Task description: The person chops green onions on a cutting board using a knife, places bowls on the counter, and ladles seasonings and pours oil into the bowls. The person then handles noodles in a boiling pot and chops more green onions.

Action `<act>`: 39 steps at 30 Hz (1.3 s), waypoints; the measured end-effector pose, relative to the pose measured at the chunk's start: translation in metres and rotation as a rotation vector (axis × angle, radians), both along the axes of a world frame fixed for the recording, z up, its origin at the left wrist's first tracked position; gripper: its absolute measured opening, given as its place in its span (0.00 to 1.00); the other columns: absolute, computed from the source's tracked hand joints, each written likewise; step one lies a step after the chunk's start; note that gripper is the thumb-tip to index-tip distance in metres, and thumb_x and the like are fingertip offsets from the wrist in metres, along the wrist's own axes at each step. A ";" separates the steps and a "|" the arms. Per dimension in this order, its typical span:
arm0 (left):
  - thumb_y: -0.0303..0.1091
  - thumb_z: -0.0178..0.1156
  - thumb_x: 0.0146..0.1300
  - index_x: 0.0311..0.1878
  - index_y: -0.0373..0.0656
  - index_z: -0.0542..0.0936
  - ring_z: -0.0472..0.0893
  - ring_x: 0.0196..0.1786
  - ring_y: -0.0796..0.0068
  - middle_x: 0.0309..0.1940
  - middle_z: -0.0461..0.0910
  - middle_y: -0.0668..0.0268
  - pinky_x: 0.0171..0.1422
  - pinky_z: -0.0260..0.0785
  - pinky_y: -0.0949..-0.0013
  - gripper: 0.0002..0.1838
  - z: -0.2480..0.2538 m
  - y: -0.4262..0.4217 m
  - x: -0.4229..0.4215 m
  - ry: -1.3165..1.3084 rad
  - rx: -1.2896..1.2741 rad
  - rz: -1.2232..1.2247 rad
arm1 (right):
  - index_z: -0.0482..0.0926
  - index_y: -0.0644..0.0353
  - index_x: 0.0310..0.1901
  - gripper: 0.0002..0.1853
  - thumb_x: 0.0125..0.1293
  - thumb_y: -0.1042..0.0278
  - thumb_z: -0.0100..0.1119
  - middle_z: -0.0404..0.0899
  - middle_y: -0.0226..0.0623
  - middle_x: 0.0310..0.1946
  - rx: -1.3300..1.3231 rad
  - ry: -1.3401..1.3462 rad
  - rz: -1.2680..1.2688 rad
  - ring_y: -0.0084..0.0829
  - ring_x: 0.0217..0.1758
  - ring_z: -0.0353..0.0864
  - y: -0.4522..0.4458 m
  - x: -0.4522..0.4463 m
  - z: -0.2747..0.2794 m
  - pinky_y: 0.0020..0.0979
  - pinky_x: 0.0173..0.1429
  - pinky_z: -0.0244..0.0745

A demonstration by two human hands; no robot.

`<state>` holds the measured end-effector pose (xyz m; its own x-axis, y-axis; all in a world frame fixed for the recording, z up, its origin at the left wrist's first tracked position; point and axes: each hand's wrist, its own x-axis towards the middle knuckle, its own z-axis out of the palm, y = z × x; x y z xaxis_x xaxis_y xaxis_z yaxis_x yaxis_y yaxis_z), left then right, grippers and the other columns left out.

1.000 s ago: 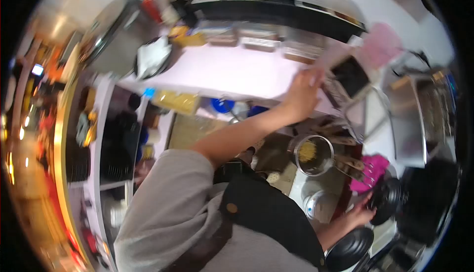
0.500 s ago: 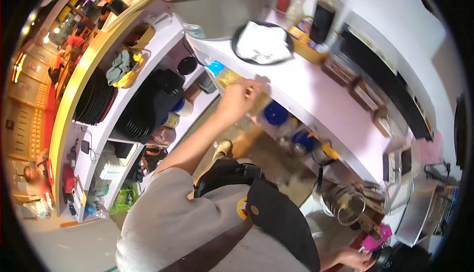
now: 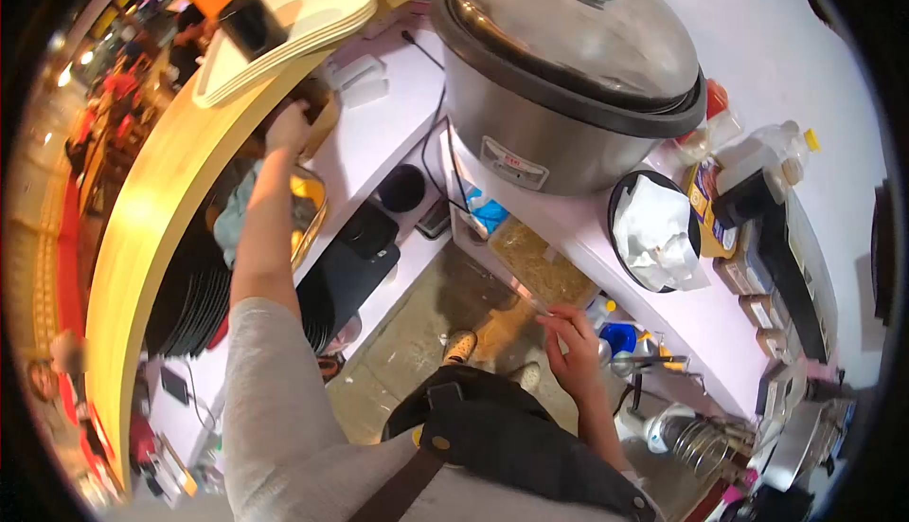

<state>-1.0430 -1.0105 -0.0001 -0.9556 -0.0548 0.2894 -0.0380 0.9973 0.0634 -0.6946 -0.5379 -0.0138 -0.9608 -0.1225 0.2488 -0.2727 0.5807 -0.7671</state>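
Matt box (image 3: 325, 126), shiny metal cooker (image 3: 568, 72), wooden counter (image 3: 159, 195)

Photographed from the wearer's own head, looking steeply down over a dark apron (image 3: 540, 451) at bottom center toward the floor (image 3: 407, 337) mid-frame. Bent by a wide view, with dark curved borders at left and right. Close above the right hand (image 3: 572, 351), right of center, and the left hand (image 3: 287, 131), upper left; angled past a lidded cooker (image 3: 568, 39) at top and, along the left edge, out into a distant room (image 3: 45, 228).
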 end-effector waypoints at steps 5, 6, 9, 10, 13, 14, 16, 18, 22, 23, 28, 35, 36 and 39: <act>0.36 0.47 0.68 0.56 0.36 0.79 0.73 0.62 0.43 0.55 0.78 0.47 0.67 0.66 0.55 0.20 -0.076 -0.103 -0.087 -0.250 0.270 -0.110 | 0.80 0.58 0.48 0.15 0.59 0.80 0.57 0.77 0.41 0.48 0.052 -0.093 -0.069 0.44 0.52 0.77 0.003 0.013 -0.009 0.37 0.53 0.75; 0.36 0.47 0.68 0.56 0.36 0.79 0.73 0.62 0.43 0.55 0.78 0.47 0.67 0.66 0.56 0.20 -0.082 -0.089 -0.100 -0.293 0.281 -0.130 | 0.80 0.57 0.47 0.15 0.59 0.79 0.57 0.77 0.41 0.48 0.080 -0.079 -0.112 0.43 0.51 0.78 0.006 0.016 -0.010 0.37 0.53 0.75; 0.36 0.48 0.68 0.56 0.36 0.78 0.74 0.61 0.45 0.54 0.78 0.48 0.66 0.67 0.56 0.20 -0.110 -0.019 -0.105 -0.299 0.226 -0.206 | 0.78 0.56 0.50 0.15 0.60 0.76 0.57 0.76 0.40 0.49 0.122 -0.102 -0.288 0.43 0.51 0.78 0.025 0.044 -0.020 0.38 0.53 0.76; 0.36 0.48 0.68 0.56 0.36 0.78 0.74 0.61 0.45 0.54 0.78 0.48 0.65 0.68 0.56 0.20 -0.118 0.007 -0.102 -0.285 0.205 -0.232 | 0.78 0.56 0.49 0.15 0.59 0.76 0.57 0.75 0.40 0.48 0.144 -0.058 -0.353 0.43 0.50 0.78 0.033 0.053 -0.022 0.39 0.52 0.76; 0.36 0.49 0.68 0.56 0.35 0.78 0.75 0.60 0.47 0.54 0.78 0.48 0.64 0.69 0.56 0.19 -0.135 0.099 -0.081 -0.245 0.174 -0.316 | 0.78 0.57 0.47 0.14 0.59 0.75 0.56 0.75 0.40 0.45 0.225 -0.063 -0.608 0.43 0.48 0.79 0.063 0.099 -0.029 0.41 0.49 0.77; 0.36 0.49 0.68 0.56 0.35 0.78 0.75 0.60 0.47 0.53 0.78 0.49 0.64 0.69 0.56 0.19 -0.137 0.124 -0.065 -0.229 0.176 -0.337 | 0.77 0.57 0.47 0.13 0.58 0.75 0.56 0.75 0.41 0.45 0.241 -0.077 -0.671 0.44 0.47 0.79 0.074 0.121 -0.031 0.41 0.49 0.77; 0.36 0.50 0.68 0.56 0.35 0.78 0.75 0.59 0.48 0.53 0.78 0.49 0.63 0.70 0.57 0.19 -0.142 0.156 -0.032 -0.214 0.194 -0.362 | 0.77 0.58 0.46 0.13 0.58 0.75 0.55 0.75 0.41 0.44 0.284 -0.149 -0.830 0.44 0.46 0.79 0.093 0.161 -0.034 0.42 0.48 0.78; 0.36 0.50 0.68 0.55 0.35 0.78 0.76 0.59 0.49 0.53 0.78 0.50 0.63 0.70 0.57 0.19 -0.140 0.184 0.008 -0.196 0.236 -0.359 | 0.77 0.59 0.46 0.13 0.58 0.76 0.55 0.75 0.42 0.44 0.311 -0.216 -0.980 0.44 0.44 0.80 0.113 0.208 -0.032 0.41 0.47 0.78; 0.35 0.51 0.68 0.55 0.34 0.78 0.76 0.57 0.52 0.52 0.78 0.50 0.61 0.72 0.57 0.19 -0.128 0.223 0.088 -0.158 0.337 -0.332 | 0.77 0.61 0.51 0.17 0.58 0.72 0.57 0.80 0.43 0.41 0.075 -0.123 -1.543 0.41 0.44 0.81 0.178 0.331 -0.073 0.39 0.51 0.78; 0.35 0.51 0.68 0.55 0.34 0.78 0.77 0.57 0.52 0.52 0.78 0.51 0.61 0.72 0.57 0.18 -0.124 0.235 0.107 -0.140 0.361 -0.329 | 0.76 0.61 0.51 0.16 0.60 0.71 0.57 0.80 0.42 0.39 -0.055 -0.063 -1.708 0.38 0.41 0.82 0.200 0.366 -0.084 0.38 0.48 0.79; 0.35 0.52 0.68 0.55 0.34 0.78 0.78 0.56 0.55 0.51 0.78 0.52 0.60 0.74 0.58 0.18 -0.095 0.297 0.205 -0.016 0.541 -0.305 | 0.65 0.58 0.60 0.21 0.71 0.59 0.53 0.72 0.35 0.34 -1.170 0.920 -1.876 0.37 0.35 0.77 0.280 0.531 -0.062 0.42 0.41 0.82; 0.35 0.54 0.68 0.54 0.33 0.77 0.79 0.54 0.58 0.49 0.78 0.53 0.57 0.76 0.59 0.18 0.009 0.407 0.284 0.206 1.002 -0.547 | 0.54 0.67 0.65 0.37 0.61 0.61 0.63 0.56 0.57 0.60 -1.352 1.321 -1.945 0.56 0.59 0.70 0.332 0.650 -0.005 0.59 0.58 0.78; 0.35 0.54 0.68 0.54 0.33 0.77 0.79 0.54 0.59 0.49 0.78 0.54 0.57 0.76 0.59 0.17 0.025 0.441 0.291 0.175 1.095 -0.650 | 0.57 0.67 0.64 0.34 0.62 0.63 0.62 0.58 0.57 0.60 -1.346 1.243 -1.929 0.56 0.60 0.70 0.335 0.655 -0.001 0.59 0.57 0.79; 0.34 0.56 0.67 0.54 0.31 0.77 0.80 0.54 0.58 0.51 0.77 0.53 0.58 0.76 0.60 0.18 0.074 0.576 0.335 -0.160 1.584 -0.866 | 0.63 0.66 0.61 0.26 0.61 0.71 0.56 0.63 0.58 0.58 -1.364 1.066 -1.930 0.55 0.61 0.70 0.348 0.671 -0.007 0.57 0.51 0.84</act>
